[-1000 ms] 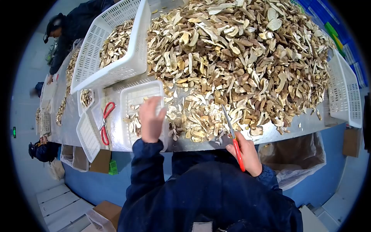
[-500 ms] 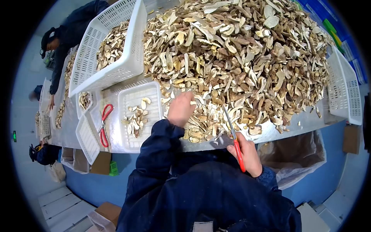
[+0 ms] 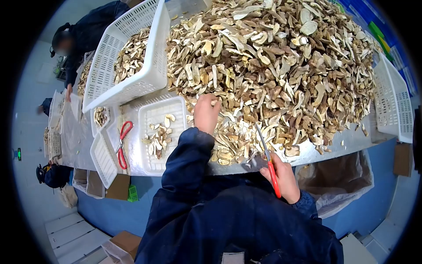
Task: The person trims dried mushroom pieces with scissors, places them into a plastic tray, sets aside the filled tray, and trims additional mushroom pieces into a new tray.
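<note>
A large heap of dried mushroom slices [image 3: 272,66] covers the metal table. My left hand [image 3: 206,115] is at the near left edge of the heap with its fingers pinched, a pale mushroom slice partly showing at the tips. Near the table's front edge my right hand [image 3: 285,179] holds red-handled scissors [image 3: 273,176], their blades pointing away from me over the small pale slices. Left of my left hand sits a shallow white tray [image 3: 178,110] with some slices in it. A second pair of red-handled scissors [image 3: 121,145] lies beside that tray.
A white perforated basket [image 3: 132,90] holding slices stands at the back left, another basket [image 3: 391,97] at the right. A tilted white tray [image 3: 103,160] overhangs the front edge. Below is a lined bin [image 3: 338,180]. A co-worker [image 3: 94,26] stands across at the left.
My left hand has moved slightly away from me, farther into the heap's edge. The right hand with the scissors has hardly moved. The co-worker's arm at the left has shifted.
</note>
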`<state>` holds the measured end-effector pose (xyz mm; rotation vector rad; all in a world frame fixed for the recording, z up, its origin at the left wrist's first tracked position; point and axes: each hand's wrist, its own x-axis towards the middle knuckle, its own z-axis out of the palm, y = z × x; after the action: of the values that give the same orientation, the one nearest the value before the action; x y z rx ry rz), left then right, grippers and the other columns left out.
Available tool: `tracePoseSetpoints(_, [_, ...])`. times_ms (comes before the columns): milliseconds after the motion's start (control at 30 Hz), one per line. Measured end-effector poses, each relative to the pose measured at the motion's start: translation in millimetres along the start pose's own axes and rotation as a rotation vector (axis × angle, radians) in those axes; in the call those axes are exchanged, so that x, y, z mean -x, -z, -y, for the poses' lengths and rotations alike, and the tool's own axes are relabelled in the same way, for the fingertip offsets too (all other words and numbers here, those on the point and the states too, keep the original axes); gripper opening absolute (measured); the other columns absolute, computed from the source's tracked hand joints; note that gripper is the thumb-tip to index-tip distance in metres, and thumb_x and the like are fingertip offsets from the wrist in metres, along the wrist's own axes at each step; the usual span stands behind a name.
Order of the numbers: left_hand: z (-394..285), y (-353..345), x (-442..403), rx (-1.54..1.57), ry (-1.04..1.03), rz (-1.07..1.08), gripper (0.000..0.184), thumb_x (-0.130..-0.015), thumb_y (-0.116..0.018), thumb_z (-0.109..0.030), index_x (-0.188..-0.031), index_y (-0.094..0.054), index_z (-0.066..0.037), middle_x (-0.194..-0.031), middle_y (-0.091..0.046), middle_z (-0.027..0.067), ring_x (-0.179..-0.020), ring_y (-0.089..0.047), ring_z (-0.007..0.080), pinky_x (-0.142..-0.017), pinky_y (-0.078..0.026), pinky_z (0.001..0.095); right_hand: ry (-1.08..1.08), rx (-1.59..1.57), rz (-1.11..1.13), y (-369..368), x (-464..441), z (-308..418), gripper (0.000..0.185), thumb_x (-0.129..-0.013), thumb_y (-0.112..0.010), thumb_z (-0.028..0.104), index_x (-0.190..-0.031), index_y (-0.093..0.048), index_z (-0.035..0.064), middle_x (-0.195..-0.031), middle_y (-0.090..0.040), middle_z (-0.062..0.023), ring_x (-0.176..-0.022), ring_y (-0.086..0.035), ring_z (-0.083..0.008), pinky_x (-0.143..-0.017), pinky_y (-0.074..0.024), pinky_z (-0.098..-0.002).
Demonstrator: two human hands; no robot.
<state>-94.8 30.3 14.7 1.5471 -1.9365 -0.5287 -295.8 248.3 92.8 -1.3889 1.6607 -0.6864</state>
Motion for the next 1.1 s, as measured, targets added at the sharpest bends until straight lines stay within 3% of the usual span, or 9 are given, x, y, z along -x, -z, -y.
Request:
tracePoseSetpoints(167, [-4,23,11,0.277,0.093,0.2,0.016,-0.078,-0.065,-0.016,-0.086,-0.067,-0.002,-0.092,-0.064,0.0138,-0.086,-0.059,0.0289,-0.077,-0.046,0.0372,0.004,0.009,-0.035,3,2,-3,0.05,-0.084,-0.069,0.035,-0.115,-0.051,-0.0012,-0.061,-0.056,-0.0171,-0.058,-0.059,-0.0367,-0.055,-0.0444,-0.0399])
tracePoseSetpoints(467, [-9,1,4,-0.102,-0.185,-0.019,0.018,-0.077,-0.067,-0.014,-0.09,-0.067,-0.002,-0.086,-0.063,0.0149,-0.085,-0.058,0.0329,-0.077,-0.046,0.0401,0.014,0.003,-0.005,-1,-3,1,0.05,-0.084,-0.07,0.034,-0.116,-0.052,0.0003,-0.059,-0.054,-0.0165,-0.056,-0.059,-0.0363,-0.054,-0.0442,-0.0399])
tracePoseSetpoints(567, [-8,-7,0,-0.132,-0.145,0.096,0.019,-0.075,-0.069,-0.016,-0.087,-0.066,-0.001,-0.085,-0.063,0.0155,-0.082,-0.059,0.0347,-0.075,-0.046,0.0413,0.01,0.02,-0.01,3,0,2,0.051,-0.084,-0.07,0.034,-0.116,-0.051,0.0002,-0.058,-0.054,-0.0163,-0.056,-0.059,-0.0361,-0.054,-0.0444,-0.0396])
tracePoseSetpoints(600, [-7,-4,0,-0.152,-0.169,0.137,0.019,-0.077,-0.068,-0.016,-0.086,-0.062,0.0,-0.081,-0.062,0.0125,-0.077,-0.06,0.0285,-0.071,-0.047,0.0376,0.014,0.017,-0.029,3,1,0,0.051,-0.084,-0.07,0.034,-0.116,-0.051,0.0001,-0.059,-0.054,-0.0164,-0.056,-0.059,-0.0361,-0.054,-0.0444,-0.0395])
tracePoseSetpoints(733, [0,17,13,0.485,0.206,0.338,0.02,-0.083,-0.058,-0.011,-0.101,-0.056,-0.001,-0.075,-0.053,0.0006,-0.068,-0.051,0.0098,-0.061,-0.043,0.0242,0.002,0.011,-0.059,4,2,-7,0.051,-0.084,-0.07,0.033,-0.116,-0.051,-0.0004,-0.06,-0.055,-0.0169,-0.057,-0.059,-0.0363,-0.054,-0.0446,-0.0392])
tracePoseSetpoints(867, [3,32,9,0.961,0.533,0.41,0.025,-0.084,-0.05,-0.007,-0.107,-0.058,-0.002,-0.082,-0.055,0.0024,-0.074,-0.053,0.0116,-0.065,-0.046,0.024,-0.002,0.003,-0.05,3,-2,-8,0.05,-0.084,-0.071,0.032,-0.116,-0.051,-0.0011,-0.061,-0.055,-0.0173,-0.058,-0.059,-0.0364,-0.054,-0.0445,-0.0395])
tracePoseSetpoints(1000, [6,11,-2,0.219,-0.19,0.13,0.022,-0.079,-0.058,-0.004,-0.1,-0.062,-0.002,-0.093,-0.058,0.0106,-0.096,-0.058,0.0238,-0.077,-0.049,0.0309,0.006,-0.004,-0.017,4,-2,-4,0.05,-0.083,-0.071,0.03,-0.117,-0.05,-0.0009,-0.062,-0.056,-0.0173,-0.058,-0.059,-0.0367,-0.055,-0.0445,-0.0396])
tracePoseSetpoints(1033, [0,10,-5,0.212,-0.013,0.204,0.028,-0.075,-0.062,-0.002,-0.103,-0.063,-0.003,-0.096,-0.059,0.0145,-0.098,-0.057,0.0298,-0.083,-0.047,0.0355,0.01,-0.013,-0.005,5,-2,-3,0.05,-0.083,-0.071,0.029,-0.117,-0.05,-0.0008,-0.062,-0.056,-0.0173,-0.058,-0.059,-0.0368,-0.055,-0.0444,-0.0396])
tracePoseSetpoints(1100, [0,2,-15,0.032,-0.145,0.274,0.029,-0.074,-0.058,0.003,-0.102,-0.063,-0.002,-0.103,-0.055,0.0189,-0.099,-0.055,0.0358,-0.087,-0.045,0.0397,-0.034,-0.003,-0.021,7,2,1,0.045,-0.083,-0.071,0.027,-0.114,-0.052,-0.0002,-0.063,-0.056,-0.0172,-0.058,-0.058,-0.0368,-0.055,-0.0442,-0.039])
